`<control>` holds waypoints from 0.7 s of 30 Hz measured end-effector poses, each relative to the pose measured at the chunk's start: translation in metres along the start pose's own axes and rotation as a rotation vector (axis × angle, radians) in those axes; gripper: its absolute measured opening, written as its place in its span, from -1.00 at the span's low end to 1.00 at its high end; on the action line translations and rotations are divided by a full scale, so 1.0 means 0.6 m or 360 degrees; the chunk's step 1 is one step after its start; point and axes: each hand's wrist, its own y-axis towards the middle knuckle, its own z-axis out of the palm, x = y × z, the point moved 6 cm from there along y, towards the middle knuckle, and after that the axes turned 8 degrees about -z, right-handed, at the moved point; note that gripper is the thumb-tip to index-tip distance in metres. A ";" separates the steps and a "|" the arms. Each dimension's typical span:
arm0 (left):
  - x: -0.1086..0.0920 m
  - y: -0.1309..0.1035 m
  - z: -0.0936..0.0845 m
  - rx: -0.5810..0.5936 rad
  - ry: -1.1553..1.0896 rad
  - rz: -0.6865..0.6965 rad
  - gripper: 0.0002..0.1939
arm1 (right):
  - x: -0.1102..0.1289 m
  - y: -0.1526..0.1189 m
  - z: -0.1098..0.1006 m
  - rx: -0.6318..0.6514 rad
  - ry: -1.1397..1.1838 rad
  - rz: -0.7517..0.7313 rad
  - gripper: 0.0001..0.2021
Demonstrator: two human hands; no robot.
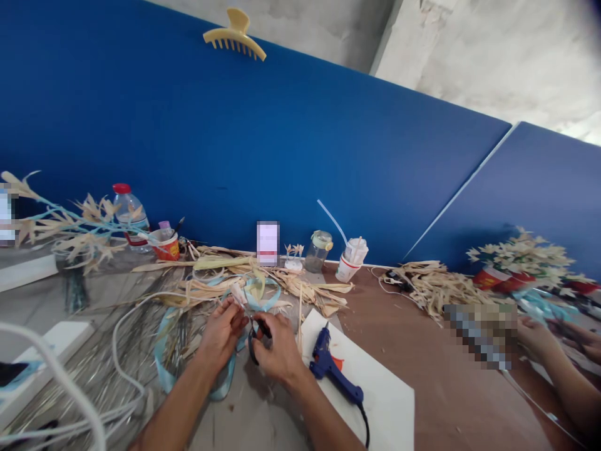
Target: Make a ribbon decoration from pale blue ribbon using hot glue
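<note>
My left hand (225,332) is closed in a pinch on a small pale piece of corn husk (238,292). Black-handled scissors (254,348) are gripped in my right hand (278,346), with their tips up against the left fingertips. Blade details are hard to make out. Light blue ribbon (164,351) loops around and beneath both hands. Behind them lies a heap of dried corn husks (323,294). To the right of my right hand, a dark blue glue gun (328,366) rests on a white board (389,398).
White cables (126,369) and thin wires cover the left side. Along the blue partition (282,144) stand a bottle (129,210), a red cup (166,245), a phone (268,243), a glass jar (318,252) and a paper cup (348,268). Another person's hands (539,338) work at the far right.
</note>
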 end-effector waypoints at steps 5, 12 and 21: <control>0.004 0.002 0.003 0.0024 -0.0044 -0.0002 -0.71 | 0.004 0.002 0.000 0.0052 -0.0136 -0.0011 -0.61; 0.007 -0.001 0.008 0.0058 -0.0019 0.0000 -0.71 | 0.007 0.003 -0.003 0.0051 -0.0197 -0.0011 -0.62; 0.007 0.000 0.010 0.0078 -0.0001 0.0008 -0.69 | 0.007 0.003 0.000 0.0063 -0.0215 -0.0013 -0.62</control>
